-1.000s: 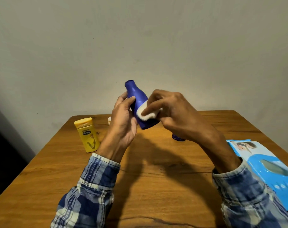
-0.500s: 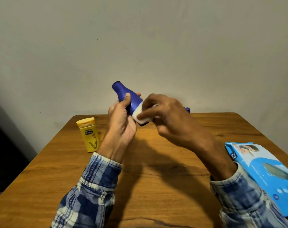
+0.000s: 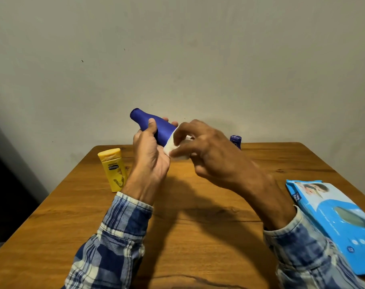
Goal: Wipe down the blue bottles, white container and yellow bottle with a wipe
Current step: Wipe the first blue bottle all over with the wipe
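Observation:
My left hand (image 3: 150, 159) holds a blue bottle (image 3: 154, 128) above the table, tilted with its neck pointing up and to the left. My right hand (image 3: 210, 157) presses a folded white wipe (image 3: 174, 150) against the bottle's lower end. A yellow bottle (image 3: 113, 172) stands upright on the table at the left. The top of a second blue bottle (image 3: 235, 140) shows behind my right hand. The white container is hidden from view.
A blue pack of wipes (image 3: 340, 222) lies at the table's right edge. The wooden table (image 3: 198, 236) stands against a plain wall. A dark gap runs along the table's left side.
The blue bottle has tipped further over to the left in my left hand. The wipe has slid down to the bottle's lower end.

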### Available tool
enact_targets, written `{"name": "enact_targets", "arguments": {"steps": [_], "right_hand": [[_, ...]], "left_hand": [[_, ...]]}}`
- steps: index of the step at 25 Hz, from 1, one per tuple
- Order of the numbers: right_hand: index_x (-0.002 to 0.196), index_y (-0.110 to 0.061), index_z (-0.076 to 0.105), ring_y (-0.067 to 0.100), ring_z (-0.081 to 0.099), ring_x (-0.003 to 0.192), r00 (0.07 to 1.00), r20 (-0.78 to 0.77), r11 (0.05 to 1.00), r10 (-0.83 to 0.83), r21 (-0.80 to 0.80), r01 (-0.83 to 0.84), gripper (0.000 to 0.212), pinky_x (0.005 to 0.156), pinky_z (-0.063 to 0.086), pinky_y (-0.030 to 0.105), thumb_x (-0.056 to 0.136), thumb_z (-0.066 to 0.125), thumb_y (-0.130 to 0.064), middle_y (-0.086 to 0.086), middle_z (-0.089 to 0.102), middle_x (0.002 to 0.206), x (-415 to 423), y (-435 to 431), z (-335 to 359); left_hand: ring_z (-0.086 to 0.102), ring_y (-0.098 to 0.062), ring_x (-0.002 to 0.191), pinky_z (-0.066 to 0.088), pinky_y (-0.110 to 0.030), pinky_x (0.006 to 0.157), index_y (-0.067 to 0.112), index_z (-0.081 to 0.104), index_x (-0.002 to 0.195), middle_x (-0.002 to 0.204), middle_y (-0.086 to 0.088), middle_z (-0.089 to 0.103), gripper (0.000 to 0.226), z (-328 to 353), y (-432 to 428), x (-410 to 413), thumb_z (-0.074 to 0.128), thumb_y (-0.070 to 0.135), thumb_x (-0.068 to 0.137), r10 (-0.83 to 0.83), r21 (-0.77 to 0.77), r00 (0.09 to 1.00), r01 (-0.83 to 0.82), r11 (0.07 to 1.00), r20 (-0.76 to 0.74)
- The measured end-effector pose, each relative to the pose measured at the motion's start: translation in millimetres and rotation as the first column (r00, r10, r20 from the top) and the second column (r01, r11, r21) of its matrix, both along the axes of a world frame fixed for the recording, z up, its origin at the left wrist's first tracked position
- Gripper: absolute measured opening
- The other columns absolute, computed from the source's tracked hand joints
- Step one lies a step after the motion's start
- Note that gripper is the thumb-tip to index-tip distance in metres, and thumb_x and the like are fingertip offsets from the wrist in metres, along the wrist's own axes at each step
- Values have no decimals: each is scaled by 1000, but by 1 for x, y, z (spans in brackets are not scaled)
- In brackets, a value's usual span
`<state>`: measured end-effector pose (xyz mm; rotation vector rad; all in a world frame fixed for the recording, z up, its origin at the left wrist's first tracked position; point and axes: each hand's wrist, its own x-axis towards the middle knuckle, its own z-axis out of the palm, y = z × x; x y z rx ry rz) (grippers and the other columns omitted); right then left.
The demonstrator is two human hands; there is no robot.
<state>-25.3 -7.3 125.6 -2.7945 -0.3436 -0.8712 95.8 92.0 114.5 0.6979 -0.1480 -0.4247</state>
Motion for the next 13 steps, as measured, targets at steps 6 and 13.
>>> {"name": "enact_targets", "arguments": {"steps": [6, 13], "right_hand": [[101, -10, 80, 26, 65, 104, 992, 123, 997, -40, 73, 31, 36, 82, 59, 41, 75, 71, 12, 9, 67, 108, 5, -19, -5], [106, -10, 79, 18, 65, 98, 978, 201, 975, -60, 224, 14, 36, 80, 58, 35, 79, 70, 11, 6, 68, 106, 14, -30, -10]], "left_hand": [[74, -32, 96, 63, -50, 82, 0, 42, 142, 127, -23, 65, 42, 0, -2, -4, 51, 21, 107, -3, -18, 1000, 2, 1000, -16], [71, -32, 98, 64, -48, 76, -2, 43, 141, 124, -23, 64, 40, 3, -2, -7, 50, 17, 107, -24, -63, 997, 19, 998, -80]]}}
